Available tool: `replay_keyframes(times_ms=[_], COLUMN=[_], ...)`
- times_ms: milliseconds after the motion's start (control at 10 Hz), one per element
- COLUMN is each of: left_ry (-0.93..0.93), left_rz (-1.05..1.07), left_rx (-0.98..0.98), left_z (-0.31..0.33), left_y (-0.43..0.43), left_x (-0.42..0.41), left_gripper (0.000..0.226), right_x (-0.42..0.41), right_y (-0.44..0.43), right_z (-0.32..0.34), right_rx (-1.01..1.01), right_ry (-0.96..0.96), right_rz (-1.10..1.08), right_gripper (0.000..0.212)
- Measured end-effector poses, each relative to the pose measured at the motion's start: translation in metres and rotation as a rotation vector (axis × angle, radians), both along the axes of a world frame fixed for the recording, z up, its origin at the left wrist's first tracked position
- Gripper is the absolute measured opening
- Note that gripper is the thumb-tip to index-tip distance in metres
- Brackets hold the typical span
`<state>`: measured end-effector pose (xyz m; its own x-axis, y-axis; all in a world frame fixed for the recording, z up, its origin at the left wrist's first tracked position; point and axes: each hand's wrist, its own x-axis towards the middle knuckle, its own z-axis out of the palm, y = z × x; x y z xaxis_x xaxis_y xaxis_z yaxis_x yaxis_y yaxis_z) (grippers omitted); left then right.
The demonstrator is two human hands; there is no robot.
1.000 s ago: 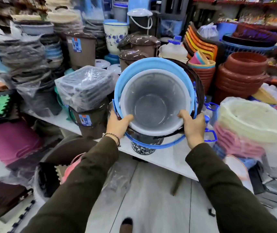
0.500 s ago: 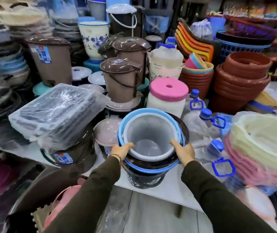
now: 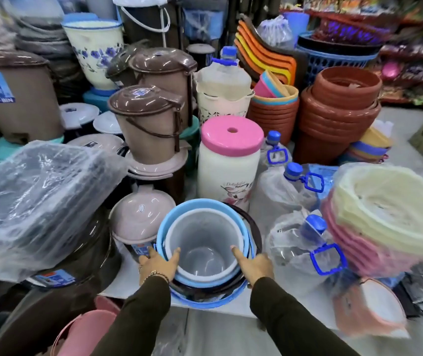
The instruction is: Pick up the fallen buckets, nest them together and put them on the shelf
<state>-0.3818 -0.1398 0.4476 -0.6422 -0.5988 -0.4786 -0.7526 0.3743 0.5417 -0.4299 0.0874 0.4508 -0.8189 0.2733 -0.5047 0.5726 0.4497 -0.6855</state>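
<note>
The nested buckets [image 3: 206,242] stand upright on the white shelf [image 3: 233,303] near its front edge: a translucent grey one inside a light blue one, inside a dark brown one with a blue rim. My left hand [image 3: 159,264] grips the left rim, thumb hooked inside. My right hand [image 3: 252,265] grips the right rim the same way. Both sleeves are dark olive.
A pink lidded bin [image 3: 138,224] touches the buckets' left side. A pink-lidded white container [image 3: 229,160] stands just behind. Clear bottles with blue caps [image 3: 297,242] crowd the right, a plastic-wrapped stack [image 3: 38,196] the left. Pink and cream baskets [image 3: 385,219] overhang at right.
The nested buckets went from being held tilted toward me to standing upright on the shelf, lower and farther forward. My hands kept their grip on the rims throughout.
</note>
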Motion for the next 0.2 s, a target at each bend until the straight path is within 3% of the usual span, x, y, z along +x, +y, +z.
replay_keyframes(times_ms=[100,200], left_ry=[-0.035,0.1], left_rz=[-0.057,-0.107], left_rx=[-0.18,-0.386], left_z=[0.008,0.032], left_y=[0.002,0.012], left_x=[0.0,-0.008], left_gripper=[0.096,0.084], right_x=[-0.004,-0.013], right_y=[0.005,0.02], right_z=[0.008,0.042], right_rx=[0.085,0.174], right_ry=[0.031,0.174], right_rz=[0.084,0.152], right_gripper=[0.12,0.105])
